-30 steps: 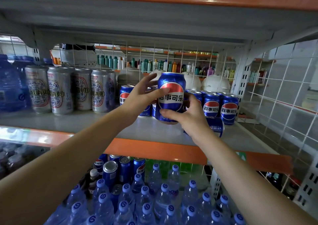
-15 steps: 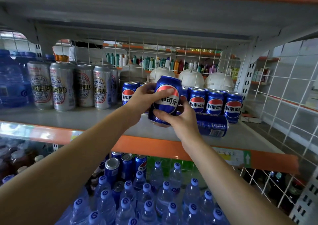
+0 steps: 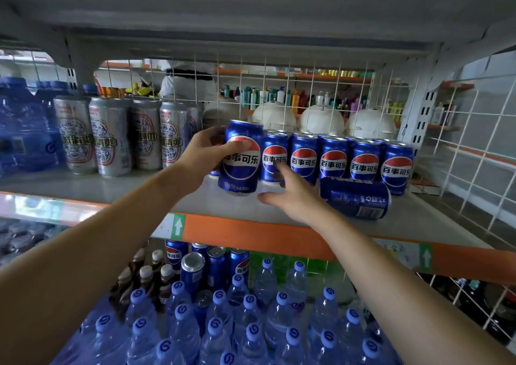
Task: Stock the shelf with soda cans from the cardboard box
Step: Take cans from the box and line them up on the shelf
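Note:
My left hand [image 3: 205,152] grips a blue soda can [image 3: 242,159] held upright just above the grey shelf [image 3: 117,188], at the left end of a row of blue soda cans [image 3: 335,160]. My right hand [image 3: 290,192] is off the can, fingers spread, to the right of its base and holding nothing. Another blue soda can [image 3: 356,198] lies on its side on the shelf, right of my right hand. The cardboard box is out of view.
Tall silver cans [image 3: 111,137] and large blue water jugs [image 3: 22,130] stand at the shelf's left. A white wire grid [image 3: 474,146] closes the back and right side. Below the orange shelf edge [image 3: 251,232] are water bottles [image 3: 217,322] and more blue cans.
My right hand has let go of the held can and opened beside it. The can has moved back toward the row, still in my left hand.

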